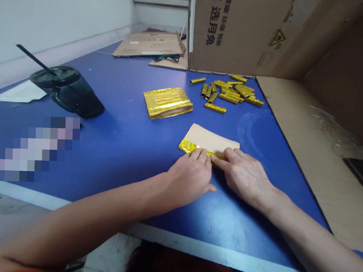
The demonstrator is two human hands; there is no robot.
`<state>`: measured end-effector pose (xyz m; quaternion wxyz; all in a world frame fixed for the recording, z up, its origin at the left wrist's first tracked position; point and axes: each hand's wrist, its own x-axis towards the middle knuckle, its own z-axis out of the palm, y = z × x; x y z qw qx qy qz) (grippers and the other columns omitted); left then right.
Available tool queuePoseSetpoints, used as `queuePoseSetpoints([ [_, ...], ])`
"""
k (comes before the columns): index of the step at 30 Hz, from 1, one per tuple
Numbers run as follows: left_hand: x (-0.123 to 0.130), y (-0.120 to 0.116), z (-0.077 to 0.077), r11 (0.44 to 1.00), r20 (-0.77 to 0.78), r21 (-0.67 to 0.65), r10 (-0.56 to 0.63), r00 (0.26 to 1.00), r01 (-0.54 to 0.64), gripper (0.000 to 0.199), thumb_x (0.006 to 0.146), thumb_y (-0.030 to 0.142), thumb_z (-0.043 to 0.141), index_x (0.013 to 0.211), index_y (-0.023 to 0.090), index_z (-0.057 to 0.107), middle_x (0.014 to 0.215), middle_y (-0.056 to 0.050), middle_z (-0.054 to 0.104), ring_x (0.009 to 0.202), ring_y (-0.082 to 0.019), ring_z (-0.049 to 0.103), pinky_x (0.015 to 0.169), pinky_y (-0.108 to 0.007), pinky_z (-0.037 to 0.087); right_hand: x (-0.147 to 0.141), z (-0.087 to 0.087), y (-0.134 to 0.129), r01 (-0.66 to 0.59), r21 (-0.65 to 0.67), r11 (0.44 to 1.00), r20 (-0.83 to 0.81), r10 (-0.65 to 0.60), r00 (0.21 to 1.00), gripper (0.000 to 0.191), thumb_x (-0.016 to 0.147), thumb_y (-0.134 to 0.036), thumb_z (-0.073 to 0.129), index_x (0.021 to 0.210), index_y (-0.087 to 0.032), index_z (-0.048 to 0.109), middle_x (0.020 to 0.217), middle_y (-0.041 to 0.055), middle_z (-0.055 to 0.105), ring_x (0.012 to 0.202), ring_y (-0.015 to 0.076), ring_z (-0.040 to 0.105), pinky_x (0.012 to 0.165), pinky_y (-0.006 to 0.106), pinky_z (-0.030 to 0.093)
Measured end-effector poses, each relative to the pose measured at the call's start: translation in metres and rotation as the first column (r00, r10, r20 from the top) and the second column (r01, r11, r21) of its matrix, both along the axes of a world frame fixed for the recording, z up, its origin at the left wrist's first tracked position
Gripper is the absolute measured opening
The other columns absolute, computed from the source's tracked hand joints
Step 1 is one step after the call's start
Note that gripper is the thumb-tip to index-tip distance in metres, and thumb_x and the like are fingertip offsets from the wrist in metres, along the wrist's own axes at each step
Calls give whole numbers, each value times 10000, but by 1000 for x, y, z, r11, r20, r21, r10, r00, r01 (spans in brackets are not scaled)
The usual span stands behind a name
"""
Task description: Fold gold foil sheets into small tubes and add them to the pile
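A beige paper sheet (213, 138) with a shiny gold strip along its near side lies on the blue table in front of me, its near edge folded over. My left hand (192, 173) presses its bunched fingertips on the fold at the middle. Close beside it, my right hand (245, 172) has its curled fingers on the right end of the fold, the index fingertip reaching toward my left hand. The fingers of both hands hide part of the near edge. Beyond the sheet sits a stack of gold paper sheets (169, 103).
Several rolled gold paper tubes (230, 91) lie scattered at the back right. A dark cup (70, 91) with a straw stands at the left, near a blurred-out patch (39, 147). Flat cardboard (151, 44) lies at the back; a large cardboard box (241, 39) rises behind the tubes.
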<state>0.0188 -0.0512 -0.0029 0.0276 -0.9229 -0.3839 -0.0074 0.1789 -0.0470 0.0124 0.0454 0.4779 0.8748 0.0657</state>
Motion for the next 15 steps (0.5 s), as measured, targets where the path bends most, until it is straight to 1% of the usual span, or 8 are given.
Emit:
queuePoseSetpoints([
  [2,-2,0,2,1000,-26,-7,24,999,-25,728,761,558,521,1209,-13,463,1248,-261,464,1179,-327,431,955,-382,362,1,0,0,6,-3,1000,-1,-6,1000,294,835,-164,416,1029,-264,613,850,67,567,769,187,500,621,280,359],
  [4,-3,2,8,996,-59,-54,70,996,-73,732,760,562,518,1211,-13,464,1249,-273,458,1185,-338,426,953,-392,366,2,1,0,8,-18,1000,2,-8,1000,286,844,-168,404,1015,-253,617,866,70,572,785,188,508,629,280,369],
  [6,-5,4,14,987,-92,-101,114,989,-124,706,773,556,503,1200,-6,479,1241,-278,464,1179,-345,433,917,-399,399,2,3,-1,10,-35,999,20,-9,1000,282,845,-159,394,996,-236,619,878,73,575,792,192,516,634,284,381],
  [8,-6,5,18,981,-100,-123,136,986,-148,675,784,548,492,1186,6,495,1232,-274,474,1165,-345,447,867,-394,436,1,6,-4,16,-44,999,55,-14,998,267,842,-155,392,971,-213,619,883,75,576,790,198,528,629,293,395],
  [10,-7,5,19,983,-95,-122,129,987,-140,674,784,548,492,1177,1,501,1224,-279,478,1161,-348,450,870,-394,436,-1,9,-8,28,-44,999,97,-23,995,236,836,-178,414,957,-187,617,880,79,580,784,210,545,625,311,412],
  [12,-7,5,17,986,-104,-112,109,989,-120,707,775,549,505,1186,-26,485,1225,-296,468,1178,-359,429,924,-408,395,-4,12,-12,34,-36,999,121,-30,992,210,825,-235,456,930,-163,623,869,86,589,784,227,561,637,336,433],
  [15,-9,5,12,992,-98,-89,77,992,-85,748,763,548,524,1198,-57,456,1227,-314,453,1200,-367,399,969,-422,345,-8,13,-17,27,-26,999,116,-24,993,244,816,-321,484,859,-143,645,856,100,612,806,252,577,687,374,457],
])
